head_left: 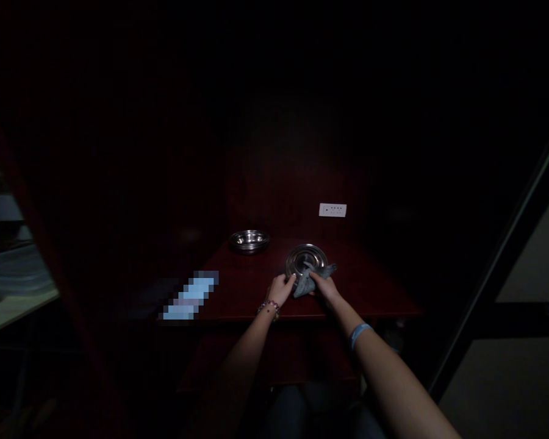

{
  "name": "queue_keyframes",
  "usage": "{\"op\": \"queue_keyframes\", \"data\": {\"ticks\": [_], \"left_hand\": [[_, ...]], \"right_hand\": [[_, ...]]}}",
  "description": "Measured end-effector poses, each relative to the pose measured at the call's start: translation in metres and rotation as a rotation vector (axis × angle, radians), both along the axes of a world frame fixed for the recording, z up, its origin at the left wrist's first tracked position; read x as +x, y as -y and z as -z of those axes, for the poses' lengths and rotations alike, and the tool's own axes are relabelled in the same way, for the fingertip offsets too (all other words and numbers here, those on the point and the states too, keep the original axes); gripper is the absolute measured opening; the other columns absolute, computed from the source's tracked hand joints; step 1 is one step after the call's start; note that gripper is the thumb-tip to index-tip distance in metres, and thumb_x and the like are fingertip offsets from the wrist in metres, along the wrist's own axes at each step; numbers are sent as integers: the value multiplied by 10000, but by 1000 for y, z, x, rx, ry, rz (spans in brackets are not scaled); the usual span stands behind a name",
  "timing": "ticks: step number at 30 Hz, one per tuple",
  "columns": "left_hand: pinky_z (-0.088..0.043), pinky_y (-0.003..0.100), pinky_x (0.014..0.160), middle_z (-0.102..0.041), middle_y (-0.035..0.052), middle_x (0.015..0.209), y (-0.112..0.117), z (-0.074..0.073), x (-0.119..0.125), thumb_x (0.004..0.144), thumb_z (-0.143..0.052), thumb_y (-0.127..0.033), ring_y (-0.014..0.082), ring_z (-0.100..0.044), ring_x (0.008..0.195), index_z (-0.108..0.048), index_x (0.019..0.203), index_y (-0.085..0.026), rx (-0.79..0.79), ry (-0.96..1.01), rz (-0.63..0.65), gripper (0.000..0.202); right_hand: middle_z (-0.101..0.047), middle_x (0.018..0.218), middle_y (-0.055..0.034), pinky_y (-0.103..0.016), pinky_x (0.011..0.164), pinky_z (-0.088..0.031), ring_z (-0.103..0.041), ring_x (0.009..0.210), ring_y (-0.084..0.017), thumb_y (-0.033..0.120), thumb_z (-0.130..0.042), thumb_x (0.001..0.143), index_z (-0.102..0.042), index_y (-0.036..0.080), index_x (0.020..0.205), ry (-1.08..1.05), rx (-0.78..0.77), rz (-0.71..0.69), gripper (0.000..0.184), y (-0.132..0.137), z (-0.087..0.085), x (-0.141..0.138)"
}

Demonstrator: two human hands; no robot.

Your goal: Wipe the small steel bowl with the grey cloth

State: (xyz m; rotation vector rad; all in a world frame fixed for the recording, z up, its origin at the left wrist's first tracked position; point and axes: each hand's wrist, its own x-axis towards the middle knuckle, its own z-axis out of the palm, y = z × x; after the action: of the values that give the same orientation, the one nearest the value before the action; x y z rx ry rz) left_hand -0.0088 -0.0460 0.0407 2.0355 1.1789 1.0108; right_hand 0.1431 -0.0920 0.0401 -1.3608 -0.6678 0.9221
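Note:
A shiny metal bowl [307, 258] sits tilted on a dark red table [370, 286]. My left hand [281, 289] grips its near left rim, fingers curled on the edge. My right hand [324, 286] is closed on a grey cloth [307, 279] that lies over the bowl's near side and partly inside it. A beaded bracelet is on my left wrist and a light blue band on my right.
A second stack of metal bowls [249, 239] stands further back on the left. A white socket panel [332, 210] is on the dark wall behind. A blurred pale object [191, 295] lies at the table's left edge. The room is very dark.

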Motion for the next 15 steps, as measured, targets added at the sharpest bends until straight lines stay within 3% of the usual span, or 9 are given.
{"op": "queue_keyframes", "data": {"ticks": [15], "left_hand": [[-452,235,701,-716,78,805,-2,2,1,852,-493,-412,178,-644,784,-691,843,-143,-6,-8,-6,334]], "right_hand": [[-666,980,-100,-294,577,-573,-653,834,-206,382,-660,732,-602,166,1021,-29,-6,-10,365,1,-2,1]]}}
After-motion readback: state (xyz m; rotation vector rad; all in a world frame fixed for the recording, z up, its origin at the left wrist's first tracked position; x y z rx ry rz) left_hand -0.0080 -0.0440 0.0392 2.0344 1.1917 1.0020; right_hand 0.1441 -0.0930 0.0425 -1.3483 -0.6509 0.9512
